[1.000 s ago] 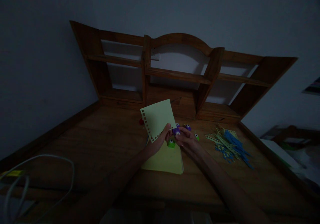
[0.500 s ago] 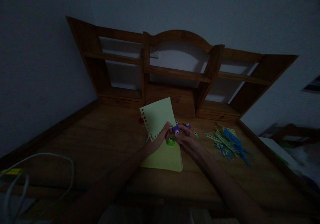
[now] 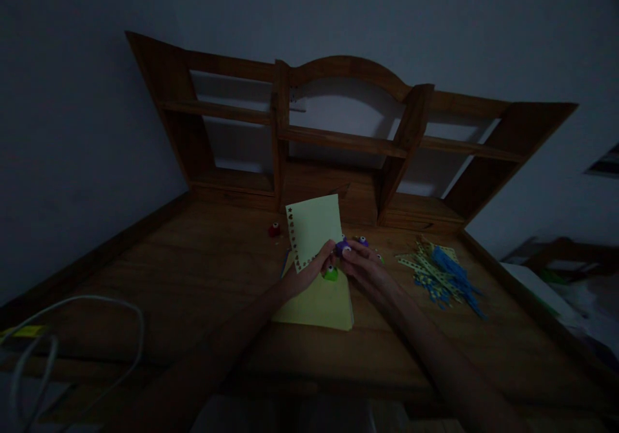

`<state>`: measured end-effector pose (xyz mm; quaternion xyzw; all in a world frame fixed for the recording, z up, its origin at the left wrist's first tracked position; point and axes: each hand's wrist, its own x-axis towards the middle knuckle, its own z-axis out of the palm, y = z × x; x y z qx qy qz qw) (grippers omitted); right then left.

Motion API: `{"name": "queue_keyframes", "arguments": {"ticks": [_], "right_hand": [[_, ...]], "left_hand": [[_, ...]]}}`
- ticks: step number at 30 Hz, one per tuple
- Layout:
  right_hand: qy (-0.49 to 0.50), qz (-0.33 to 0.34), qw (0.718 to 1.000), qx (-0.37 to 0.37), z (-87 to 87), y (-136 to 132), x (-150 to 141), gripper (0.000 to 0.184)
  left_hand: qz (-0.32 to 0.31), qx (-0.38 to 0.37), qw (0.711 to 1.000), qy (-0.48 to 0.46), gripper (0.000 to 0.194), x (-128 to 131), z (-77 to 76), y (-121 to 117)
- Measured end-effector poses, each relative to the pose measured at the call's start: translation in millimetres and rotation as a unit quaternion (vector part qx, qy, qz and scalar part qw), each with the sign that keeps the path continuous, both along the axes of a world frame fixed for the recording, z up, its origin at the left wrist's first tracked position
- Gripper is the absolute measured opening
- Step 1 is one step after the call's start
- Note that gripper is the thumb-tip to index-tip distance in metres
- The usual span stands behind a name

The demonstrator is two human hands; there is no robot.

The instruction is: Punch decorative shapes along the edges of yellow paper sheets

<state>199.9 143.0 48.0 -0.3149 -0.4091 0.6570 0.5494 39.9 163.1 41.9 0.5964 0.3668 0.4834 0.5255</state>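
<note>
My left hand (image 3: 313, 272) pinches a pale yellow sheet of paper (image 3: 316, 223) by its lower right part, holding it tilted above the desk. Small shapes are cut out along the sheet's left and lower edges. In my right hand (image 3: 365, 267) is a small purple craft punch (image 3: 343, 248) with a white round button, at the sheet's lower right corner. Fingers hide part of the punch, so I cannot tell how far the paper sits in it. Below, a green punch (image 3: 331, 274) rests on a stack of yellow paper (image 3: 319, 307).
A red punch (image 3: 275, 229) stands at the left, another purple punch (image 3: 362, 241) behind my right hand. To the right lies a pile of punched yellow strips and blue strips (image 3: 452, 272). A wooden shelf unit (image 3: 343, 140) backs the desk. A white cable (image 3: 97, 299) loops at lower left.
The sheet has turned a little and shifted right, uncovering the red punch. The purple punch has tilted and moved slightly up at the sheet's corner, still in my right hand.
</note>
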Motion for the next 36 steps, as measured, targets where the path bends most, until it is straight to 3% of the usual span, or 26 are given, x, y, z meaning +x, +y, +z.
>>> {"name": "queue_keyframes", "arguments": {"ticks": [7,20,29,36], "right_hand": [[-0.003,0.011,1.0,0.004,-3.4,4,3,0.012],[0.034,-0.029,0.999,-0.029,-0.7,2,-3,0.02],[0.011,0.013,1.0,0.006,-1.5,1,1,0.013],[-0.011,0.003,1.0,0.011,-2.2,3,1,0.018]], "left_hand": [[-0.065,0.024,0.997,0.02,0.053,1,-3.9,6],[-0.061,0.043,0.996,0.044,0.054,2,-11.3,11],[-0.059,0.054,0.995,0.067,0.051,-2,-8.6,8],[-0.061,0.051,0.994,0.071,0.052,-1,-11.5,9]]}}
